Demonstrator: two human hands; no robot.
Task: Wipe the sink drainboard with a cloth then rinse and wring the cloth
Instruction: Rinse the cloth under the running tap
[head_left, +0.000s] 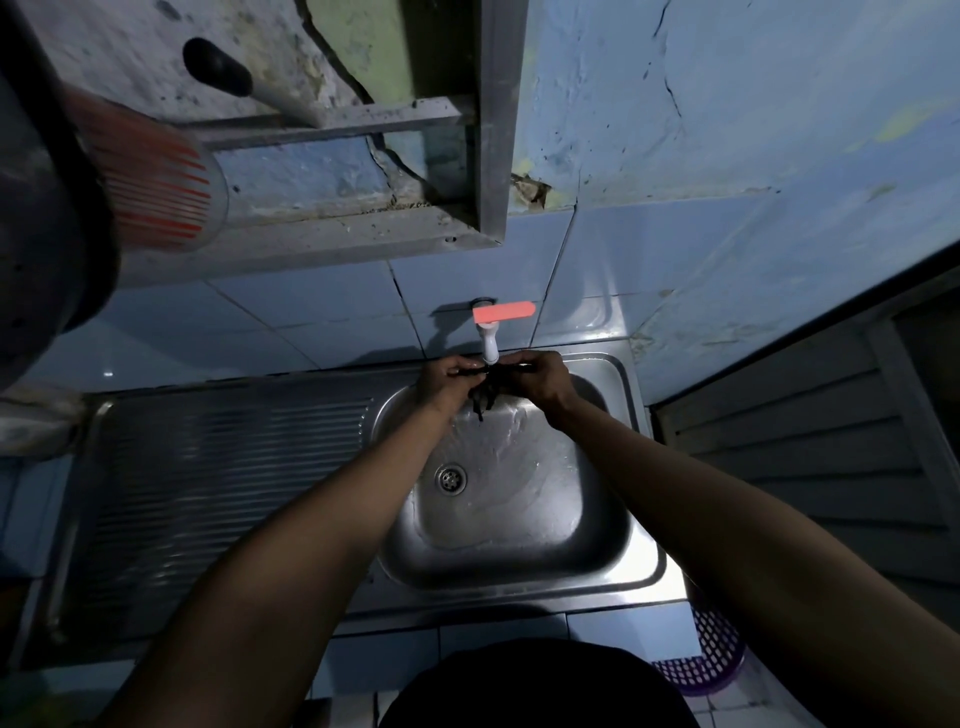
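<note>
Holding the dark cloth (480, 387) stretched between them under the white tap (488, 343), the left hand (447, 382) and right hand (540, 379) each pinch an end, at the back edge of the sink basin (519, 519); the ribbed drainboard (218, 467) lies bare to the left, so wiping looks finished; rinsing appears under way; wringing seems left.
</note>
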